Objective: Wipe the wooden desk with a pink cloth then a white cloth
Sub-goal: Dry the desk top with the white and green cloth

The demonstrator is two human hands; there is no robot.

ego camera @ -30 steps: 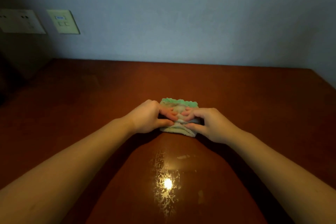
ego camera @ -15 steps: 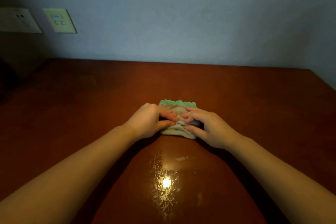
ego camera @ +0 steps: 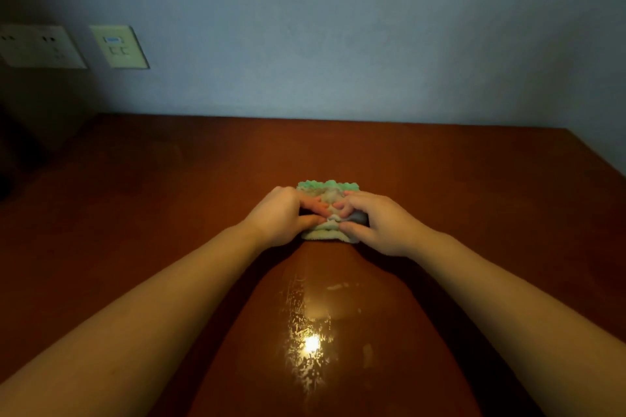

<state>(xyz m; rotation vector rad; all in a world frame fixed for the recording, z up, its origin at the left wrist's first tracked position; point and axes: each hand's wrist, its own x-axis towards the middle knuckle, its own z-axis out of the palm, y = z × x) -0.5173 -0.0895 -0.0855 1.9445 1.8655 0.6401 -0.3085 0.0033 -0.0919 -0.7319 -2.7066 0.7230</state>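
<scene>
A folded whitish cloth with a green scalloped far edge lies in the middle of the reddish-brown wooden desk. My left hand grips its left side, thumb under and fingers curled on top. My right hand grips its right side the same way, and the fingertips of both hands meet over the cloth's middle. The hands hide most of the cloth. No pink cloth is visible.
A wet, streaked patch reflects a lamp on the desk near me. The blue-grey wall behind the desk carries a switch plate and a socket plate at the left. The desk's right edge runs diagonally at far right.
Both hands stay on the cloth; the fingertips have drawn a little closer together and bunched the cloth's middle. The view has shifted slightly.
</scene>
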